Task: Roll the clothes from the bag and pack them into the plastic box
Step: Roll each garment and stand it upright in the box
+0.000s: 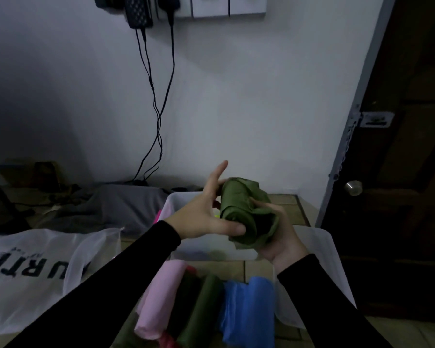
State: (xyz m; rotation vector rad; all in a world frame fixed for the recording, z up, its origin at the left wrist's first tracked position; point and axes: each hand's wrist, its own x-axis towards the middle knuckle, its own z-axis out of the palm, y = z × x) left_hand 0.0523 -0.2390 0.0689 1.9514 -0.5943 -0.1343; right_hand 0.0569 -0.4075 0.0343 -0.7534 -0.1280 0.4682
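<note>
A rolled olive-green garment (239, 209) is held in the air above the clear plastic box (319, 249). My right hand (279, 237) cups it from below and grips its loose lower end. My left hand (206, 212) presses against its left side, thumb under the roll and fingers stretched upward. Inside the box lie a pink roll (158, 302), a dark green roll (201, 312) and a blue roll (249, 310). The white plastic bag (35, 270) with black letters lies flat on the left.
A second clear box (171, 199) stands behind my hands. A grey cloth (121, 204) lies on the floor at the back left. Black cables (158, 116) hang down the white wall. A dark wooden door (399, 172) with a round knob stands at the right.
</note>
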